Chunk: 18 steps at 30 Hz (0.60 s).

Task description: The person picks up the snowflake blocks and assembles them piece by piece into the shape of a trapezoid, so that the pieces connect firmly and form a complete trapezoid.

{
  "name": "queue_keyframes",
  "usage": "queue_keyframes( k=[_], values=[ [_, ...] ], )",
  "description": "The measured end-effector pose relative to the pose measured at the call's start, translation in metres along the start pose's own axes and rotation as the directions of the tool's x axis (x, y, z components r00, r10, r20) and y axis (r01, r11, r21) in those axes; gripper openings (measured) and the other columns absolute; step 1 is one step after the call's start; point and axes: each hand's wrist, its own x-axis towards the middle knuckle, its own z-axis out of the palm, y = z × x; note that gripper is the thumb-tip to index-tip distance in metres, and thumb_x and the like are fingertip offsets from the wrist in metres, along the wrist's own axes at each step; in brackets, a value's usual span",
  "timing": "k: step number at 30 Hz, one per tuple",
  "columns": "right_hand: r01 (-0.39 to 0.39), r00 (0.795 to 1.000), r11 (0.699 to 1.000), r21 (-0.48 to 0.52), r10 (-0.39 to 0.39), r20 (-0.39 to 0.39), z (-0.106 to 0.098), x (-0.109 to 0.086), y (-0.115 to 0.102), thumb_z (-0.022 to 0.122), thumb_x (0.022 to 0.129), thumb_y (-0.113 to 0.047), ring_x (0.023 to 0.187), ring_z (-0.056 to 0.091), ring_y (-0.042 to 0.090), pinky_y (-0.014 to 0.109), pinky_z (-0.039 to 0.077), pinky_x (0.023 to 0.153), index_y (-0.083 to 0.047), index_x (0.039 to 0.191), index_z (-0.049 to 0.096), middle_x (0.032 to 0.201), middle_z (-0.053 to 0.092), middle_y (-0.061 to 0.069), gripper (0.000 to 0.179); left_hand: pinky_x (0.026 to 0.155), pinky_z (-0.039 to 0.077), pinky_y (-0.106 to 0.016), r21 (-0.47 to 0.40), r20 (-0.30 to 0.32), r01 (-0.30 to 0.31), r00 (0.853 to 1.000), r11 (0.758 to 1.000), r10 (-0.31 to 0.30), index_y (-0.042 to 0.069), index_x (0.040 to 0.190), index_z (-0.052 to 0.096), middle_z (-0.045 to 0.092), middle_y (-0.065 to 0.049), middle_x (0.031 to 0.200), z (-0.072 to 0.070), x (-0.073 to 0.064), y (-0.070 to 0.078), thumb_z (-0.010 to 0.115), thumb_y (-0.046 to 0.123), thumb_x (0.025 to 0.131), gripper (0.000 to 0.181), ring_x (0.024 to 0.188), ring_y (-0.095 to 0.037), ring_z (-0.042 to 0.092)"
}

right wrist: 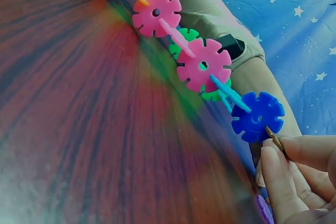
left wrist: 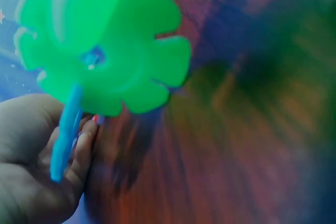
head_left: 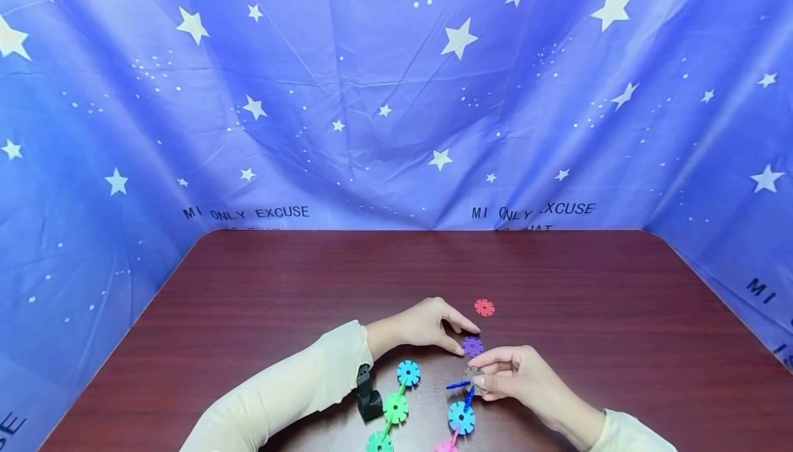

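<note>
My right hand (head_left: pixel 520 380) pinches a brown notched disc (right wrist: pixel 274 139) between thumb and fingers. That disc joins a dark blue disc (right wrist: pixel 258 117), and a linked chain of light blue and pink discs (right wrist: pixel 203 66) runs on from it. Over the table, my left hand (head_left: pixel 427 325) has thumb and forefinger spread on two sides of a loose purple disc (head_left: pixel 473 347); a firm hold cannot be made out. A second chain, with a blue disc (head_left: pixel 408 373) at its end and green discs (head_left: pixel 395 407), lies below the left forearm. In the left wrist view a green disc (left wrist: pixel 142 66) hides part of the left hand.
A single red disc (head_left: pixel 484 307) lies flat beyond the purple one. The dark red wooden table (head_left: pixel 297 273) is backed by a blue star-print cloth (head_left: pixel 347 128). A black wrist device (head_left: pixel 368 397) hangs at the left cuff, close to the green chain.
</note>
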Motion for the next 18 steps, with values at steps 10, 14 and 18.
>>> queue_keyframes(
  k=[10,14,18],
  values=[
    [0.014,1.000,1.000,0.011,-0.014,0.003,0.0005,0.0030,-0.0005,0.061,0.088,0.000,0.076,0.066,0.006,0.029,0.057,0.068,0.027,0.111,0.048,0.086,0.071,-0.004,0.038,0.072,0.045,-0.008,0.129,-0.053,0.003,0.999,0.992,0.004,0.016,0.099,0.076,0.073,0.007,0.093,0.0038,-0.0006,0.0092,0.081,0.014,0.073,0.026,0.080,0.008,0.056],
    [0.006,1.000,1.000,0.009,-0.006,0.006,0.0012,0.0058,-0.0026,0.061,0.088,-0.001,0.077,0.066,0.006,0.029,0.057,0.068,0.027,0.112,0.049,0.087,0.071,-0.003,0.038,0.068,0.047,-0.010,0.086,-0.055,0.041,0.998,0.995,-0.037,0.014,0.100,0.076,0.073,0.006,0.092,0.0014,-0.0033,0.0077,0.082,0.011,0.073,0.029,0.078,0.005,0.056],
    [0.004,1.000,1.000,0.003,-0.004,0.006,-0.0001,0.0094,-0.0030,0.061,0.088,-0.002,0.078,0.066,0.006,0.028,0.056,0.068,0.027,0.112,0.048,0.088,0.071,-0.003,0.039,0.065,0.048,-0.012,0.044,-0.060,0.079,0.995,0.996,-0.076,0.012,0.102,0.074,0.070,0.005,0.089,-0.0047,-0.0092,0.0041,0.082,0.007,0.072,0.031,0.075,0.004,0.056]
  ],
)
